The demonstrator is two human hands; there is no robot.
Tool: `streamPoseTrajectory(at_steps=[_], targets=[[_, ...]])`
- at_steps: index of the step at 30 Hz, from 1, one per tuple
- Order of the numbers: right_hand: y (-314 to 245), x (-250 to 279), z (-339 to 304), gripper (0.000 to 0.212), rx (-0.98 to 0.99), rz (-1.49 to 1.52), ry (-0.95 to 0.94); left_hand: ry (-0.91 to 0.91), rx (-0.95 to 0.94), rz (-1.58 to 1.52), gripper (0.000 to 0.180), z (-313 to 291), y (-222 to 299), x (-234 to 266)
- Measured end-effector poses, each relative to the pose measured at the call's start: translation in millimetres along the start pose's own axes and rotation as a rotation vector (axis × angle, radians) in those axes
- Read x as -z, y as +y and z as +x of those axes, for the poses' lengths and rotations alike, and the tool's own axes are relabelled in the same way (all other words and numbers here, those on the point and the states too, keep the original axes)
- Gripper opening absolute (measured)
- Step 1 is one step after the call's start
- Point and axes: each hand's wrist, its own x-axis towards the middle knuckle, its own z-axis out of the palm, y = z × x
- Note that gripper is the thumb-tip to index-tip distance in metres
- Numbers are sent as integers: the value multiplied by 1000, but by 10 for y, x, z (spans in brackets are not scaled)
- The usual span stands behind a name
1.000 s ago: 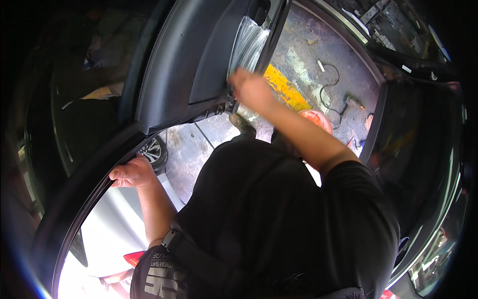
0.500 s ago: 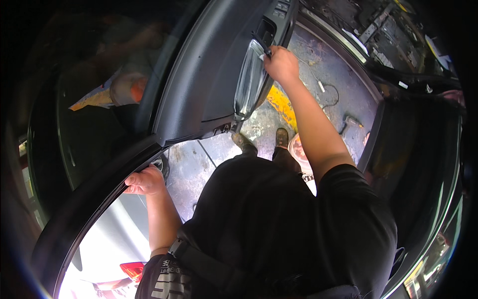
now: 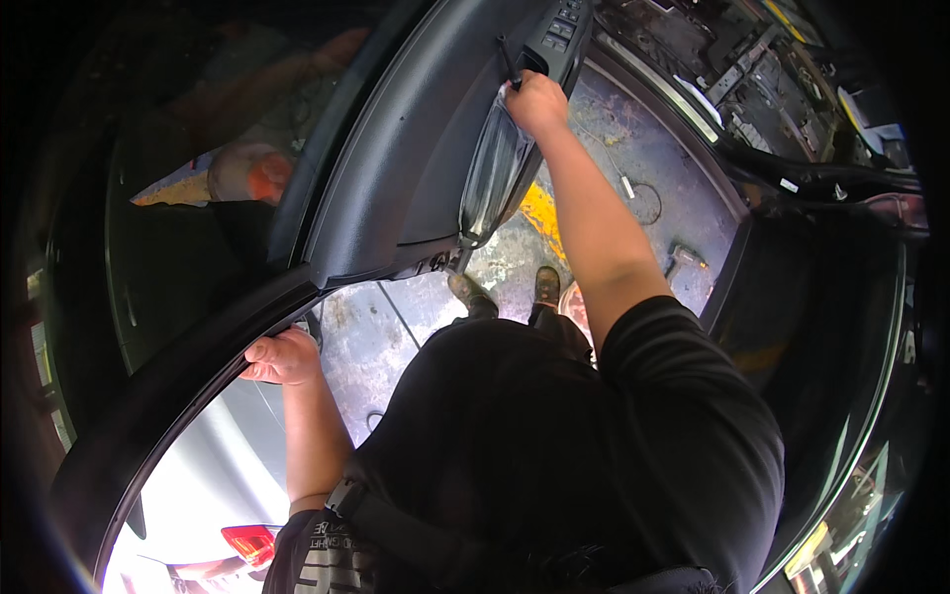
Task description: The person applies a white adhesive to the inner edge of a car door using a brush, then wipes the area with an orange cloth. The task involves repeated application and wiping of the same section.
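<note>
In front of me a car door stands open, its dark inner door panel (image 3: 381, 148) facing me. My right hand (image 3: 539, 102) is closed around a slim black tool (image 3: 510, 59) whose exact kind I cannot make out. Its free end sticks up past my fingers, and its lower end is hidden in my grip. The hand is at the top of the door's armrest, just below the window switches (image 3: 564, 28). A clear plastic cover (image 3: 495, 163) wraps the armrest. My left hand (image 3: 284, 356) grips the edge of the black window frame (image 3: 213, 346), thumb on top.
A drill-like power tool (image 3: 685, 260) and a thin cable (image 3: 643, 198) lie on the stained floor (image 3: 604, 129). Beside my shoes is a reddish bucket (image 3: 574, 302). The car's stripped interior (image 3: 737, 79) is at upper right; a light-coloured car (image 3: 213, 465) stands lower left.
My right hand has shifted slightly up and left along the armrest, and the tool now points more upright. My left hand keeps its hold on the window frame. The view has moved a little.
</note>
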Motion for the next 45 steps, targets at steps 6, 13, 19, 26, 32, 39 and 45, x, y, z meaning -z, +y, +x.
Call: streamPoseTrajectory(at_steps=[6, 13, 19, 26, 32, 39, 45], targets=[[5, 42, -49, 37, 31, -62, -117, 16, 39, -161, 64, -34, -25, -33], [-46, 166, 47, 39, 66, -136, -248, -122, 83, -190, 62, -47, -19, 139], [235, 103, 165, 34, 243, -142, -231, -56, -137, 258, 62, -34, -164, 90], [606, 539, -370, 36, 16, 390, -277, -39, 73, -134, 64, -44, 6, 49], [346, 252, -107, 28, 67, 230, 67, 6, 89, -162, 61, -32, -46, 40], [-71, -35, -1516, 19, 529, 185, -271, 6, 164, -221, 63, -72, -14, 97], [227, 72, -370, 19, 90, 14, -139, -19, 50, 3, 62, -14, -29, 64]])
